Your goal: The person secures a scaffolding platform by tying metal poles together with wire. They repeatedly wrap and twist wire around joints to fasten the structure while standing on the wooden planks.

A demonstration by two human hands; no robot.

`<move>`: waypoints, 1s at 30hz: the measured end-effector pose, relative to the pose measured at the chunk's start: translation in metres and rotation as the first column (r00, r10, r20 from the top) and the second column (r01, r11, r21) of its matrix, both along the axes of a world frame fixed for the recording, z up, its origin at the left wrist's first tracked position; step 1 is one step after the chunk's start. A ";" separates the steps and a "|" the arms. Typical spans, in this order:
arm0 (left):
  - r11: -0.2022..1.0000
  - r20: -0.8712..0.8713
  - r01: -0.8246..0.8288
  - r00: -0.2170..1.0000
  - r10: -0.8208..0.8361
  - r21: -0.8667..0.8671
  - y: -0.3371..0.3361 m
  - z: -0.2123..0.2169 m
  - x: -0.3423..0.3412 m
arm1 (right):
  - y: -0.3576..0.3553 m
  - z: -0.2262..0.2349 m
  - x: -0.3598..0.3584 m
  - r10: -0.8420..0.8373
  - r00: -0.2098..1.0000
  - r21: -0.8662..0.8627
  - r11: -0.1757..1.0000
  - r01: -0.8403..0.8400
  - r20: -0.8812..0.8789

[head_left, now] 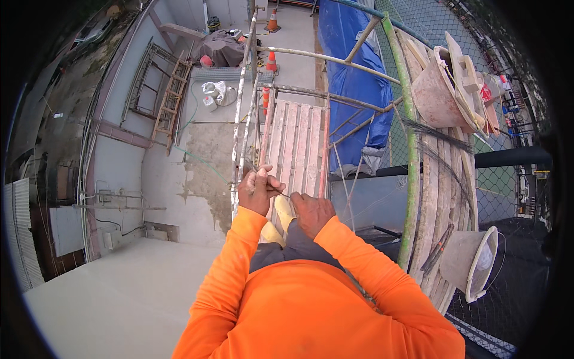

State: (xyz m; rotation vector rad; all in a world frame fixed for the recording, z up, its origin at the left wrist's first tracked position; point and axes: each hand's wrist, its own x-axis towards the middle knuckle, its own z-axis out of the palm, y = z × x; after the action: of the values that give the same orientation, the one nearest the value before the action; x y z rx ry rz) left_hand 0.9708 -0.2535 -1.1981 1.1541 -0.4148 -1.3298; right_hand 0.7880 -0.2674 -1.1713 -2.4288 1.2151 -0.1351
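Note:
In front of my waist, my left hand is closed with its fingertips pinched together. My right hand is closed a little lower and to the right. Between them runs a short, thin, dark piece of wire, and both hands grip it. Its ends are hidden in my fingers. Below the hands, my yellow boots stand on a slatted wooden platform.
White scaffold tubes rise close to my left hand. On planks at right lie dark wires, a long-handled tool and two buckets. Blue sheeting hangs ahead; traffic cones stand below.

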 end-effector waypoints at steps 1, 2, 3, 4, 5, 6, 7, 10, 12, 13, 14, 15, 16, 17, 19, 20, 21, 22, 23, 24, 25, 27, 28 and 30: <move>0.999 0.026 0.032 0.999 -0.033 0.032 -0.004 0.003 -0.002 | -0.008 0.000 -0.004 -0.111 0.983 0.060 0.993 0.103 0.145; 0.999 -0.019 0.033 0.999 -0.032 0.030 -0.009 0.005 -0.004 | -0.015 -0.001 -0.008 -0.217 0.931 0.124 0.974 0.188 0.293; 0.999 -0.063 0.026 0.998 -0.023 0.035 -0.013 0.005 -0.006 | -0.016 -0.001 -0.013 -0.337 0.853 0.239 0.936 0.258 0.399; 1.000 -0.100 0.009 0.995 -0.007 0.022 -0.015 0.005 -0.007 | -0.015 -0.001 -0.015 -0.532 0.681 0.532 0.812 0.242 0.503; 0.998 -0.179 0.027 0.984 -0.017 0.053 -0.021 0.004 -0.003 | -0.011 -0.001 -0.016 -0.759 0.472 0.820 0.560 0.121 0.449; 0.997 -0.200 0.066 0.978 -0.055 0.049 -0.024 0.002 0.000 | -0.004 0.001 -0.017 -0.761 0.478 0.840 0.536 0.082 0.439; 0.993 -0.213 0.101 0.973 -0.085 0.063 -0.028 0.000 0.004 | 0.002 0.003 -0.016 -0.712 0.520 0.816 0.576 0.049 0.472; 0.966 -0.047 0.213 0.977 -0.209 0.147 -0.034 -0.011 0.016 | 0.015 0.008 -0.016 0.107 0.940 -0.044 0.994 -0.098 0.323; 0.928 0.172 0.268 0.933 -0.317 0.260 -0.025 -0.021 0.020 | 0.010 0.004 -0.014 0.192 0.981 0.044 0.981 -0.191 -0.035; 0.934 0.225 0.216 0.932 -0.284 0.284 -0.018 -0.026 0.025 | 0.004 -0.002 -0.010 0.198 0.979 0.111 0.975 -0.193 -0.042; 0.941 0.287 0.170 0.923 -0.256 0.294 -0.014 -0.032 0.032 | -0.003 -0.011 -0.004 0.186 0.982 0.125 0.975 -0.182 -0.021; 0.955 0.349 0.129 0.911 -0.220 0.266 -0.010 -0.039 0.039 | -0.009 -0.022 0.004 0.089 0.995 0.254 0.962 -0.100 0.052; 0.953 0.354 0.132 0.908 -0.226 0.272 -0.003 -0.047 0.047 | -0.015 -0.037 0.012 -0.014 0.993 0.370 0.929 -0.030 0.116; 0.959 0.357 0.135 0.908 -0.220 0.249 0.005 -0.056 0.059 | -0.018 -0.051 0.019 -0.120 0.980 0.488 0.873 0.028 0.159; 0.949 0.343 0.153 0.907 -0.246 0.274 0.028 -0.079 0.083 | -0.012 -0.083 0.033 -0.066 0.987 0.557 0.830 -0.026 0.145; 0.921 0.296 0.126 0.923 -0.245 0.367 0.042 -0.093 0.090 | -0.008 -0.100 0.041 -0.046 0.988 0.595 0.803 -0.050 0.145; 0.892 0.255 0.105 0.938 -0.236 0.439 0.057 -0.109 0.095 | 0.001 -0.117 0.048 -0.039 0.992 0.667 0.743 -0.051 0.120; 0.852 0.209 0.090 0.951 -0.227 0.515 0.077 -0.124 0.096 | 0.012 -0.132 0.050 0.009 0.994 0.677 0.731 -0.082 0.111; 0.812 0.204 0.057 0.956 -0.213 0.580 0.095 -0.140 0.095 | 0.023 -0.146 0.052 0.052 0.995 0.696 0.711 -0.098 0.087; 0.785 0.140 0.024 0.980 -0.140 0.619 0.110 -0.157 0.094 | 0.032 -0.161 0.053 0.095 0.993 0.709 0.696 -0.112 0.064; 0.748 0.082 0.000 0.994 -0.073 0.664 0.126 -0.173 0.092 | 0.041 -0.176 0.052 0.095 0.993 0.712 0.692 -0.121 0.077; 0.661 -0.006 -0.044 0.997 0.074 0.749 0.152 -0.200 0.087 | 0.058 -0.204 0.051 0.109 0.992 0.711 0.693 -0.118 0.059; 0.674 0.002 -0.057 0.997 0.082 0.736 0.159 -0.212 0.087 | 0.062 -0.217 0.048 0.117 0.992 0.704 0.700 -0.121 0.054; 0.632 0.061 -0.100 0.995 0.083 0.769 0.168 -0.232 0.085 | 0.065 -0.240 0.035 0.082 0.994 0.729 0.684 -0.003 -0.073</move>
State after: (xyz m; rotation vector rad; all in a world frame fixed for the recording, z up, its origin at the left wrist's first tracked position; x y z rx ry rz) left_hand 1.0561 -0.0853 -1.4300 1.8748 0.2628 -1.4417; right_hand 0.8231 -0.2020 -1.4109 -1.7509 0.9834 0.4249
